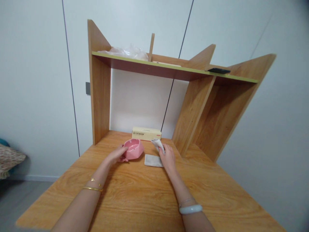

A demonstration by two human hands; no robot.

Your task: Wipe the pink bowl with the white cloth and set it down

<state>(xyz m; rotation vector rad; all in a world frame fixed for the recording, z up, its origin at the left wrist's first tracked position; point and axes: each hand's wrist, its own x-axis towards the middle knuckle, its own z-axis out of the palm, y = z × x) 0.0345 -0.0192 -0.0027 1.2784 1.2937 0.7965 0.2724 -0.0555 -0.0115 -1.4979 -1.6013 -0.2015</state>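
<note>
My left hand (117, 154) grips the near left side of a pink ashtray (133, 149), which is tilted up off the wooden desk (135, 193). My right hand (167, 158) is closed round a crumpled white cloth (158, 144) that sticks up from the fingers, just right of the ashtray. A flat grey folded cloth (153, 160) lies on the desk between the two hands, touching my right hand.
A long cream box (146, 133) lies at the back of the desk against the wall. The hutch shelf (154, 66) above carries a clear plastic bag (125, 52) and a dark flat object (218, 70). Wooden side panels (193, 112) stand at right.
</note>
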